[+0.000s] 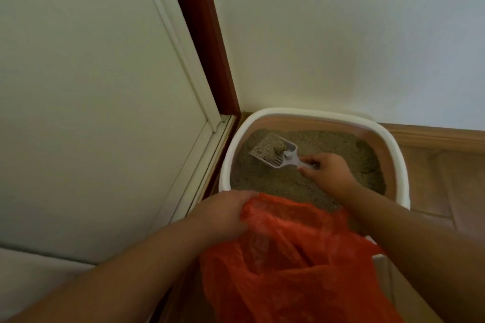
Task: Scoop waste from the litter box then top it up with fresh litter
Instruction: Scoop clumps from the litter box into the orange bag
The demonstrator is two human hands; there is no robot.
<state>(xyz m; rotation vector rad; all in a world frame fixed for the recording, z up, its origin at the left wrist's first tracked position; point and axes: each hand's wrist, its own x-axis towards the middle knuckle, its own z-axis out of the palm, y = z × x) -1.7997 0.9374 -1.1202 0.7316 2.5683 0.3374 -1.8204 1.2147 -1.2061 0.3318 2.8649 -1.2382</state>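
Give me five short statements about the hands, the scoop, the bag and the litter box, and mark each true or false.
1. The right hand grips the handle of the white scoop. True.
2. The scoop is empty. False: it carries litter and a darker clump.
3. The left hand holds the edge of the orange plastic bag. True.
4. The scoop is already over the bag. False: it is over the litter, toward the far left corner of the litter box, apart from the bag.
5. The litter box stands in the middle of the room. False: it sits in a corner, with the wall behind it and a door frame to its left.
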